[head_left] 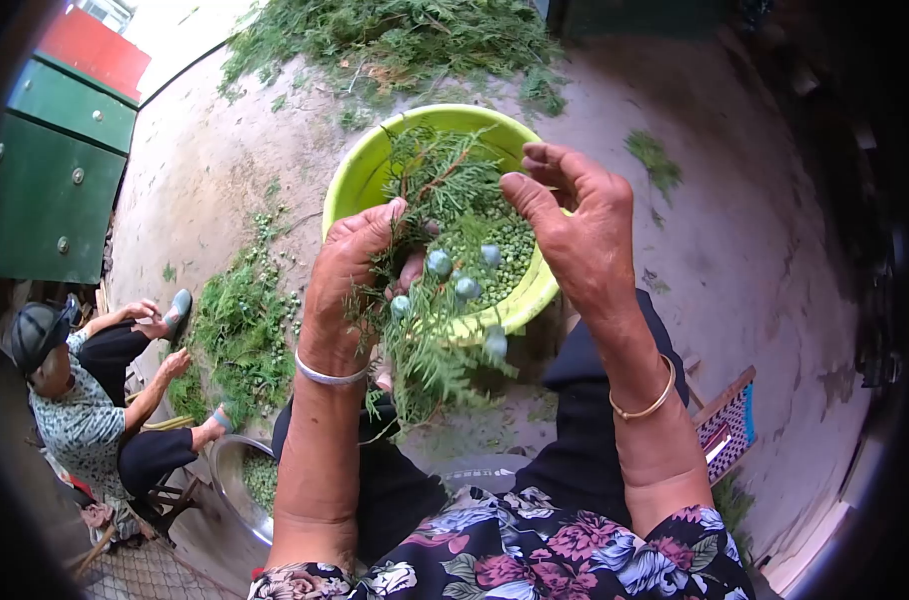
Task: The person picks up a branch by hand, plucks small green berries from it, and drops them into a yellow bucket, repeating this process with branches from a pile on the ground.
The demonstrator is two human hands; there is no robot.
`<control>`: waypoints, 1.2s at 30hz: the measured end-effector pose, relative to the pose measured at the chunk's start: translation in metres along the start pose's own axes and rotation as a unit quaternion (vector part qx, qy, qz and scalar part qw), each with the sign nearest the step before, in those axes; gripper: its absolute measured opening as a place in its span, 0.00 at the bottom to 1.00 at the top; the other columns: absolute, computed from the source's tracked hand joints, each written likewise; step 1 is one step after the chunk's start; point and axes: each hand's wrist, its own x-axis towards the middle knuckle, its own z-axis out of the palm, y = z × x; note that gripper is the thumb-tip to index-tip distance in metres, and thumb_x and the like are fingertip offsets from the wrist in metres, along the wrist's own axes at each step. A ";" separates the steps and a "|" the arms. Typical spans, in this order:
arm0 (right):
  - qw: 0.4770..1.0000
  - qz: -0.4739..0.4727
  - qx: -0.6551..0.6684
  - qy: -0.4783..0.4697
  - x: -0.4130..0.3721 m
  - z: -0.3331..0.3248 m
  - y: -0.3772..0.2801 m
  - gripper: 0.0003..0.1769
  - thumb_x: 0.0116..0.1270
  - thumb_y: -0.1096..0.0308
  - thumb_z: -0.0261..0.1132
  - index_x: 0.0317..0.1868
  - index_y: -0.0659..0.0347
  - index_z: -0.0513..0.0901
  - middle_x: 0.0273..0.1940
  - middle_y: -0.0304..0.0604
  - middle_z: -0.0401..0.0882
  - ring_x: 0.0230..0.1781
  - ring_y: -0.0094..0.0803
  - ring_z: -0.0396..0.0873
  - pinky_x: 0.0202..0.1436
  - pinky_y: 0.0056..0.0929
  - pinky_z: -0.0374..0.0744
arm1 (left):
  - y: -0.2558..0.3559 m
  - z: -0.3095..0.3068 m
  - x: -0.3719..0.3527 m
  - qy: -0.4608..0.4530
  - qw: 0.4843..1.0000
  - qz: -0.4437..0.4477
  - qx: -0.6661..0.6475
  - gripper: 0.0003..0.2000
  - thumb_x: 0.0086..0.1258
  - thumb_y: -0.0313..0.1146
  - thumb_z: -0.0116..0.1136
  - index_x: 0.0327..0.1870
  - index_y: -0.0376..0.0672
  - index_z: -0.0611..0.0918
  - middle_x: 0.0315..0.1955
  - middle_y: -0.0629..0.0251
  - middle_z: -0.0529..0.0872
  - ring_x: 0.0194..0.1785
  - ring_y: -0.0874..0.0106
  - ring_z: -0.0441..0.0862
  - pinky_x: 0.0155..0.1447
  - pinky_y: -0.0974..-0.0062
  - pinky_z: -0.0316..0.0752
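My left hand is closed round a leafy conifer sprig that carries several pale blue-green cones. The sprig spreads above a yellow-green basin and droops past its near rim. Inside the basin lie many small green cones. Over the basin's right rim is my right hand, fingers bent, the thumb apart from them; I see nothing held between. Foliage hides part of the left fingers.
A large heap of green branches lies beyond the basin. At left another person sits beside a second pile of branches and a metal basin. A small woven seat stands at right, green cabinets at upper left.
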 end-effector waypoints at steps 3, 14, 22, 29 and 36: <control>0.996 -0.069 -0.010 0.047 -0.001 -0.002 0.000 0.20 0.57 0.64 0.72 0.45 0.71 0.82 0.33 0.48 0.85 0.29 0.27 0.80 0.35 0.25 0.78 | 0.001 0.001 -0.001 0.058 0.998 0.030 0.006 0.13 0.73 0.35 0.50 0.44 0.34 0.82 0.27 0.65 0.85 0.24 0.81 0.80 0.29 0.85 0.76; 0.929 0.194 0.191 -0.250 -0.013 0.001 -0.005 0.16 0.61 0.63 0.69 0.38 0.71 0.82 0.26 0.38 0.80 0.25 0.20 0.75 0.29 0.22 0.76 | 0.004 0.013 -0.004 0.072 0.994 0.066 -0.052 0.11 0.72 0.35 0.54 0.40 0.34 0.81 0.26 0.61 0.84 0.23 0.79 0.78 0.26 0.84 0.72; 0.926 0.203 0.301 -0.108 -0.007 -0.001 -0.006 0.09 0.57 0.78 0.66 0.39 0.71 0.82 0.31 0.40 0.82 0.27 0.19 0.78 0.31 0.19 0.78 | -0.001 0.027 -0.002 0.260 0.900 0.221 0.273 0.23 0.67 0.35 0.61 0.57 0.27 0.74 0.45 0.54 0.83 0.46 0.73 0.80 0.51 0.77 0.73; 0.913 0.205 0.351 -0.035 -0.008 0.007 -0.003 0.07 0.60 0.77 0.65 0.39 0.70 0.82 0.33 0.39 0.82 0.30 0.19 0.78 0.34 0.19 0.78 | -0.019 0.056 -0.015 0.056 0.854 0.329 0.398 0.31 0.48 0.33 0.75 0.53 0.30 0.75 0.42 0.47 0.82 0.50 0.57 0.81 0.56 0.66 0.74; 0.853 0.254 0.441 -0.117 -0.002 0.001 -0.006 0.21 0.75 0.56 0.51 0.43 0.69 0.78 0.36 0.44 0.81 0.34 0.30 0.82 0.38 0.29 0.84 | -0.014 0.041 -0.012 0.117 0.892 0.235 0.368 0.10 0.60 0.19 0.59 0.43 0.30 0.79 0.29 0.55 0.84 0.34 0.70 0.83 0.39 0.74 0.77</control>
